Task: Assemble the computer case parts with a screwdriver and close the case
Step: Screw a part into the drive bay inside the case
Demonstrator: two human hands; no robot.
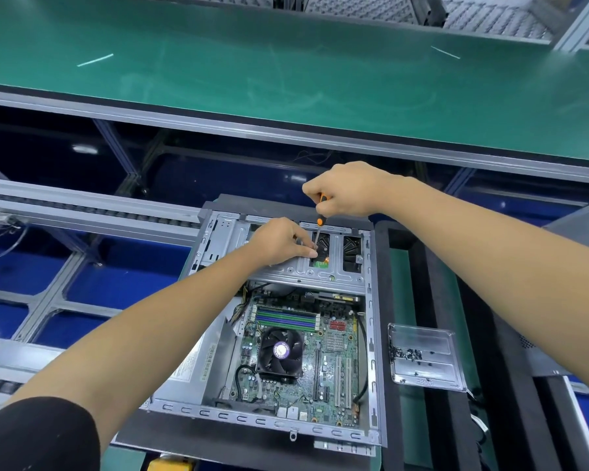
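Note:
An open grey computer case (374,334) lies flat in front of me, its motherboard (334,362) and black CPU fan (279,351) exposed. At its far end sits a silver drive cage (334,266). My right hand (347,190) grips the orange-and-black handle of a screwdriver (320,220), whose shaft points down at the cage. My left hand (279,241) rests on the cage, its fingertips pinched at the screwdriver's tip; what they pinch is hidden.
A clear plastic tray (425,356) holding several small black screws lies right of the case. Black foam rails (405,300) frame the case. A green conveyor belt (286,73) runs across the far side, and metal roller rails (82,205) on the left.

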